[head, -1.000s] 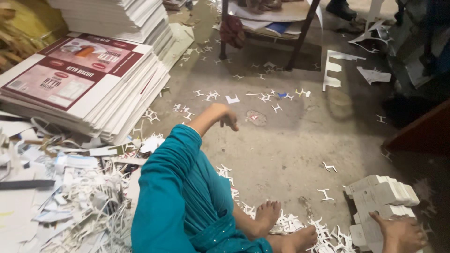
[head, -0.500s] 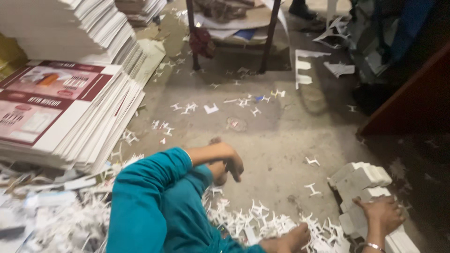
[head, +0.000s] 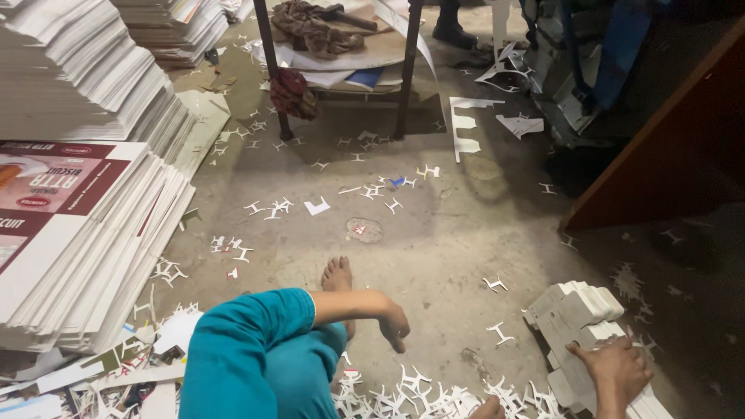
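Note:
I sit on a concrete floor with my knee up in teal cloth. My left hand hangs loose off that knee, fingers drooping and holding nothing, just right of my bare foot. My right hand rests at the bottom right on a stack of white die-cut card blanks, its fingers curled over the stack's near edge. White paper offcuts litter the floor between my hands.
Tall piles of flat printed cartons and white sheets fill the left. A metal-legged table with cloth and papers stands at the back. A brown wooden panel slants along the right. Someone's shoe is behind the table.
My left hand has drawn back from its reach over the floor to hang beside my knee. The right hand stays on the card stack. The view has tilted up.

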